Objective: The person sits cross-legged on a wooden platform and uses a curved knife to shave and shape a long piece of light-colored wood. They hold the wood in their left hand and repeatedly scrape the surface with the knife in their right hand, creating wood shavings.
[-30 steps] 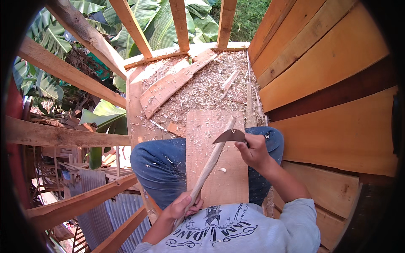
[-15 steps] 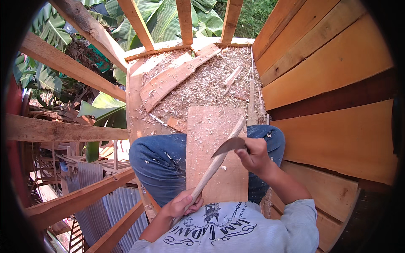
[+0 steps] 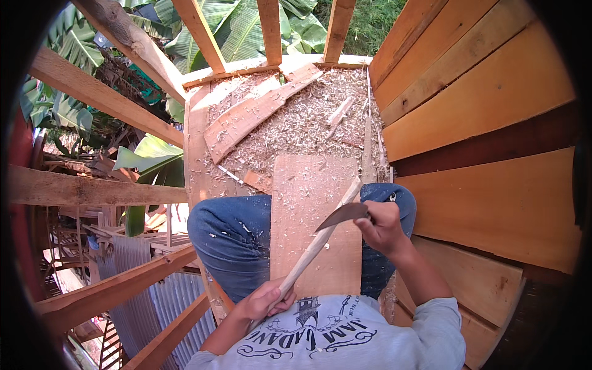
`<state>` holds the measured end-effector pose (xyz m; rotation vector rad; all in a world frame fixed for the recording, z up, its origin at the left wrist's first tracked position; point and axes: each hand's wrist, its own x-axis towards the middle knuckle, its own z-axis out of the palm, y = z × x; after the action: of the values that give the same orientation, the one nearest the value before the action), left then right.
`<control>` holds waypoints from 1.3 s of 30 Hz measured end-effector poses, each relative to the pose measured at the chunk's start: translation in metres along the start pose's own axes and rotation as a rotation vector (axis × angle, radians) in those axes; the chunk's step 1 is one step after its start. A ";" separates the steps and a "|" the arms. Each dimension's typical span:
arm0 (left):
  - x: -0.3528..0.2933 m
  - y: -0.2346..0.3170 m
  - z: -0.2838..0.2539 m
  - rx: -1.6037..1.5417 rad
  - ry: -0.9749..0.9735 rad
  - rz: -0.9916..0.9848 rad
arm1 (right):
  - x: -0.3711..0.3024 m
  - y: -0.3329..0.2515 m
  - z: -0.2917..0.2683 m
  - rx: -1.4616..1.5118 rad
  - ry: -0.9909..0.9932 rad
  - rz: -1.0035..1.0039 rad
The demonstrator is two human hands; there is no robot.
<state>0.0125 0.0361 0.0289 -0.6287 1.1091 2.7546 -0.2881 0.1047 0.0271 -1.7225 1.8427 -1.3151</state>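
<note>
A pale wooden stick (image 3: 316,246) slants from my lap up to the right, above a flat board (image 3: 293,213) that lies between my knees. My left hand (image 3: 269,298) is wrapped round the stick's lower end, close to my shirt. In my closed right hand (image 3: 381,227) is a knife with a broad curved blade (image 3: 343,215). The blade crosses the stick at its upper part, its edge on or very close to the wood; I cannot tell exactly which. The knife's handle is hidden inside my fist. Small shavings dot the board and my jeans (image 3: 229,237).
Wood shavings (image 3: 308,114) cover the floor ahead, with a larger plank (image 3: 256,111) and a small wood scrap (image 3: 339,114) on them. A plank wall (image 3: 481,123) stands close on my right. Wooden rails (image 3: 105,187) with gaps border the left, above corrugated sheeting (image 3: 176,311).
My right hand and the knife have shifted slightly to the right. The stick's upper end has dipped a little toward me. My left hand stays almost in place.
</note>
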 end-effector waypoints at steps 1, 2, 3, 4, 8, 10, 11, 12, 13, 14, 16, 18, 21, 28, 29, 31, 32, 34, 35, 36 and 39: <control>0.006 0.001 -0.005 -0.017 -0.032 0.068 | 0.000 -0.006 0.005 -0.035 -0.042 -0.052; 0.000 -0.002 -0.006 -0.032 -0.017 0.085 | 0.000 -0.011 0.008 -0.069 -0.083 -0.105; 0.000 -0.005 -0.008 -0.049 -0.014 0.114 | 0.000 -0.008 0.006 0.009 0.035 0.073; 0.000 -0.006 -0.008 -0.066 -0.011 0.144 | 0.000 -0.004 0.003 0.088 0.153 0.251; -0.002 0.002 -0.005 0.063 0.101 0.170 | -0.019 0.004 0.001 0.401 0.397 0.445; -0.005 -0.001 -0.008 0.014 0.101 0.186 | -0.025 0.000 0.006 0.286 0.225 0.409; -0.007 -0.001 -0.007 0.033 0.133 0.200 | -0.024 -0.002 0.012 0.190 0.154 0.337; -0.007 -0.001 -0.004 0.045 0.163 0.213 | -0.024 -0.005 0.017 0.089 0.080 0.268; -0.008 -0.001 -0.002 0.032 0.187 0.223 | -0.021 -0.011 0.016 0.047 -0.022 0.296; -0.009 -0.003 -0.001 0.019 0.210 0.232 | -0.021 -0.015 0.019 0.077 0.002 0.308; -0.011 0.001 0.002 0.034 0.255 0.226 | -0.019 -0.019 0.025 0.143 0.058 0.324; -0.015 0.009 0.009 0.077 0.294 0.190 | -0.023 -0.019 0.023 0.078 0.023 0.297; -0.017 0.013 0.011 0.115 0.355 0.130 | -0.020 -0.028 0.019 0.055 -0.031 0.253; -0.013 0.008 0.019 0.323 0.469 0.058 | -0.011 -0.047 0.013 -0.085 -0.120 0.198; -0.013 0.010 0.025 0.279 0.485 0.044 | -0.009 -0.043 0.012 -0.109 -0.059 0.239; -0.014 0.007 0.027 0.282 0.493 0.024 | -0.006 -0.031 0.008 -0.158 0.064 0.318; -0.016 0.002 0.025 0.326 0.485 0.017 | -0.007 -0.028 0.004 -0.171 0.080 0.303; -0.016 0.000 0.025 0.386 0.480 0.029 | -0.002 -0.027 -0.004 -0.189 0.110 0.265; -0.015 0.000 0.026 0.403 0.477 0.046 | -0.003 -0.039 -0.003 -0.219 -0.023 0.178; -0.015 0.000 0.027 0.419 0.470 0.059 | 0.001 -0.046 -0.002 -0.226 -0.058 0.157; -0.017 -0.005 0.026 0.459 0.509 0.071 | 0.006 -0.038 -0.001 -0.215 0.008 0.247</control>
<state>0.0198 0.0588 0.0497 -1.2651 1.8140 2.3042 -0.2667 0.1045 0.0586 -1.5243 2.1873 -1.0621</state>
